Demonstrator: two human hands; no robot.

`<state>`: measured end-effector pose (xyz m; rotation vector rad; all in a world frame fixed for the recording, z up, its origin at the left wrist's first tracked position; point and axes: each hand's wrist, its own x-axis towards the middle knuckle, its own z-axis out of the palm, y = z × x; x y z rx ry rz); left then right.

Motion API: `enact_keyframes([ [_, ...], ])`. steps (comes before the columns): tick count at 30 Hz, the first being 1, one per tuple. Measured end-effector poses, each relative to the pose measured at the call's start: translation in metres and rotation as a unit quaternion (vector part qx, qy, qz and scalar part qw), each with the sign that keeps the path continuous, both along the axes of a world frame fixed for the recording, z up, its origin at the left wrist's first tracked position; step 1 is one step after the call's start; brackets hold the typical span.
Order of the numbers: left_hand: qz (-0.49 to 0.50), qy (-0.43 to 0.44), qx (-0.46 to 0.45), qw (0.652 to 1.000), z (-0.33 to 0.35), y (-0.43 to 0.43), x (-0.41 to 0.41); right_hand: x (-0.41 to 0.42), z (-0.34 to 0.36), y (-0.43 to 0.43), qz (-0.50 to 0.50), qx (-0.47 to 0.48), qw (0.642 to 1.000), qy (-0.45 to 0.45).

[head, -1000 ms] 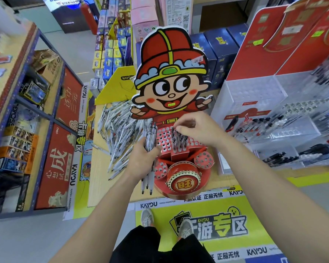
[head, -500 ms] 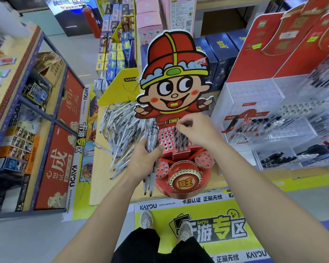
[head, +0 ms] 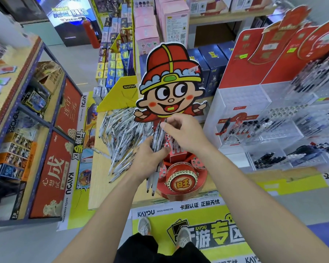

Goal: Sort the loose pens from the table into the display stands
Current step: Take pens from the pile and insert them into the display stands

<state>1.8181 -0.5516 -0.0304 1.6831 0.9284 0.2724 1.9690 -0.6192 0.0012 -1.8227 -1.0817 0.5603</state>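
Blocking red stand (head: 180, 184), right hand (head: 186, 135), left hand (head: 148, 160) gripping pens (head: 156, 139)

One view only, head-worn, wide-angle. Faces forward and steeply down past the tabletop's (head: 106, 194) near edge; close range, the wearer's shoes (head: 144, 225) at bottom centre.

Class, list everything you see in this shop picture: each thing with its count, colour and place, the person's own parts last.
loose pens: many, white and silver, heaped on the table left of the cartoon stand
pen bundle: several, silvery, in the left hand
cartoon stand: one, red, table's front edge
clear stands: several, clear with dark pens, right
table: one, light wood, centre
fire extinguisher: one, red, far back
shoes: two, grey, below
left hand: grips the pen bundle
right hand: pinches the bundle's top
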Motion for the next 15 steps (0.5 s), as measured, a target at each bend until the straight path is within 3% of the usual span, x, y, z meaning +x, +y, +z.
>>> enact_keyframes([
  [5, -0.012, 0.02, -0.028, 0.999, -0.006, 0.005, -0.009, 0.017, 0.017, 0.001, -0.105, 0.065, 0.99, 0.072],
  [8, 0.001, 0.033, -0.043, 0.999, -0.017, 0.007, -0.025, 0.027, 0.037, -0.006, -0.11, 0.116, 0.982, 0.105],
  [15, 0.07, 0.036, -0.056, 0.995, -0.044, 0.012, -0.059, -0.013, -0.003, -0.036, -0.066, 0.051, 0.996, 0.024],
])
